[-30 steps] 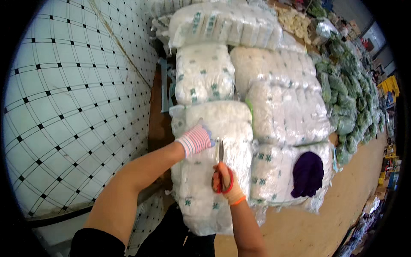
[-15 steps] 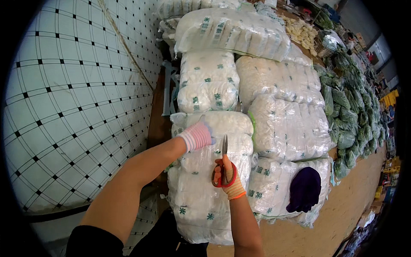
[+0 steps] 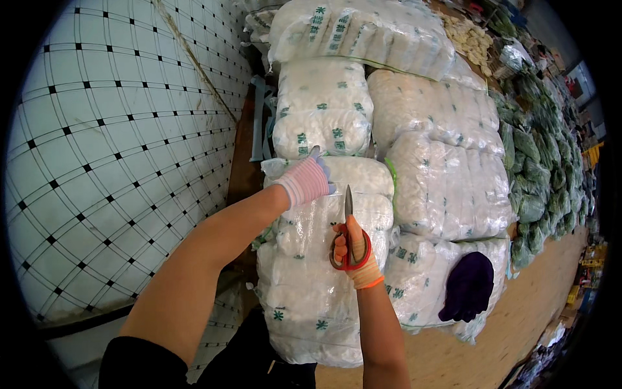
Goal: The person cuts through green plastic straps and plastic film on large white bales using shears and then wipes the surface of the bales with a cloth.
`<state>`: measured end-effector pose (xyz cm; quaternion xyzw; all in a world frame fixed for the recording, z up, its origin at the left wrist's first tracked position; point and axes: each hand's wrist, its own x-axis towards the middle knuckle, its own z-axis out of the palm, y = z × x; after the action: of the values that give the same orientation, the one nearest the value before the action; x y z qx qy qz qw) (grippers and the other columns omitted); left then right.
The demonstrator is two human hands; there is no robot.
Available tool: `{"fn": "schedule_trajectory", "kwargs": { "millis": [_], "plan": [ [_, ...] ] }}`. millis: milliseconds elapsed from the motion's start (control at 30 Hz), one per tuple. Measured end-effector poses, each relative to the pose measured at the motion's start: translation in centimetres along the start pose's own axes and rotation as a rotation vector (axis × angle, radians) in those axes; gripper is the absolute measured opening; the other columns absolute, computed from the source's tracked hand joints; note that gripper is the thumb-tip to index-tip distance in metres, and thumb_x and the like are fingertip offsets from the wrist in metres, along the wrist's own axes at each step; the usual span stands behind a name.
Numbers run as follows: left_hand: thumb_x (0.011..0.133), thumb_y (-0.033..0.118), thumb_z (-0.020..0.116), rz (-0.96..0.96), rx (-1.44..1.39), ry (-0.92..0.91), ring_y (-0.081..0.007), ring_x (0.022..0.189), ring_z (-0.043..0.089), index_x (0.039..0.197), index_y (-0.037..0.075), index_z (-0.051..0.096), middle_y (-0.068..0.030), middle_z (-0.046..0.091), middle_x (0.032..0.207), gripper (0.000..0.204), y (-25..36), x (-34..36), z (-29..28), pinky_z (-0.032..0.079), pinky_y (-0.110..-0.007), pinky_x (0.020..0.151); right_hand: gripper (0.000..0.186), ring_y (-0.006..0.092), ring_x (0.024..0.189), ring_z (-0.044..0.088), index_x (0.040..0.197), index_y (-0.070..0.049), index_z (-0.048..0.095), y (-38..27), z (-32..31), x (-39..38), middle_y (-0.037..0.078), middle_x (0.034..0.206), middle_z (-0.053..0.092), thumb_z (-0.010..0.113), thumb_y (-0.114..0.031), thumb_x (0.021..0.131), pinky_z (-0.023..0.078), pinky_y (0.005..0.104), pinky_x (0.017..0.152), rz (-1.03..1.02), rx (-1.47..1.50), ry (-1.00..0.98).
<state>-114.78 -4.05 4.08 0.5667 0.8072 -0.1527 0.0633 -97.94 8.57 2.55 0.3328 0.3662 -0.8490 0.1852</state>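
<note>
Your right hand (image 3: 364, 268) grasps red-handled scissors (image 3: 348, 207), tip toward twelve o'clock; at its eleven, your left hand (image 3: 307, 182) covers the plastic-wrapped white bundle (image 3: 314, 272), grip impossible to tell.

The right hand (image 3: 363, 267) partly hides the red-handled scissors (image 3: 349, 205).

Green characters (image 3: 338, 139), on clear plastic bags (image 3: 324, 84)

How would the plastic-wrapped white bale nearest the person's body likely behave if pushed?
The bale would probably give softly, since its surface bulges and creases. Its glossy plastic wrap may be slippery. Being broad and blocky, it seems unlikely to roll.
</note>
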Motion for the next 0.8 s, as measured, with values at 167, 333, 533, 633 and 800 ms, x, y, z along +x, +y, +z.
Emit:
{"fn": "schedule_trajectory", "kwargs": {
  "millis": [167, 333, 533, 633, 800],
  "plan": [
    [0.083, 0.022, 0.045, -0.029, 0.054, 0.004, -0.032, 0.097, 0.055, 0.098, 0.02, 0.058, -0.0124, 0.058, 0.09, 0.02, -0.4, 1.5, 0.6, 0.029, -0.057, 0.097, 0.051, 0.015, 0.049, 0.047, 0.098, -0.005, 0.049, 0.1, 0.9, -0.4, 0.003, 0.066, 0.049, 0.058, -0.051, 0.079, 0.041, 0.0309, 0.045, 0.045, 0.108, -0.13],
    [0.083, 0.024, 0.044, -0.015, -0.053, 0.024, -0.0334, 0.097, 0.055, 0.1, 0.018, 0.057, -0.0133, 0.057, 0.092, 0.022, -0.7, 1.7, 1.1, 0.032, -0.058, 0.094, 0.049, 0.0131, 0.049, 0.046, 0.094, -0.006, 0.049, -2.1, 1.0, 2.4, 0.002, 0.064, 0.048, 0.059, -0.052, 0.078, 0.04, 0.0296, 0.044, 0.044, 0.177, -0.133],
    [0.082, 0.021, 0.045, -0.219, -0.229, 0.15, -0.0336, 0.091, 0.056, 0.1, 0.017, 0.056, -0.0157, 0.055, 0.097, 0.021, -0.4, 1.5, 4.1, 0.045, -0.049, 0.08, 0.05, 0.01, 0.04, 0.041, 0.09, -0.004, 0.052, -3.0, 0.3, 2.6, -0.001, 0.059, 0.048, 0.059, -0.052, 0.078, 0.036, 0.0235, 0.038, 0.025, -0.005, 0.032],
    [0.081, 0.02, 0.046, -0.275, -0.268, 0.186, -0.0337, 0.087, 0.057, 0.098, 0.016, 0.055, -0.0163, 0.054, 0.096, 0.02, -0.3, 1.6, 4.9, 0.049, -0.044, 0.072, 0.048, 0.0118, 0.044, 0.044, 0.093, -0.002, 0.053, -3.0, 0.1, 1.7, 0.001, 0.062, 0.051, 0.058, -0.049, 0.08, 0.038, 0.0253, 0.041, 0.025, -0.018, -0.065],
    [0.079, 0.019, 0.048, -0.276, -0.324, 0.191, -0.0337, 0.083, 0.058, 0.097, 0.015, 0.054, -0.0161, 0.053, 0.093, 0.02, -0.6, 1.5, 4.9, 0.05, -0.042, 0.064, 0.045, 0.0146, 0.052, 0.047, 0.096, -0.002, 0.053, -4.4, 0.7, 2.4, 0.004, 0.068, 0.053, 0.057, -0.045, 0.082, 0.041, 0.0278, 0.049, 0.118, 0.155, -0.157]
  ]
}}
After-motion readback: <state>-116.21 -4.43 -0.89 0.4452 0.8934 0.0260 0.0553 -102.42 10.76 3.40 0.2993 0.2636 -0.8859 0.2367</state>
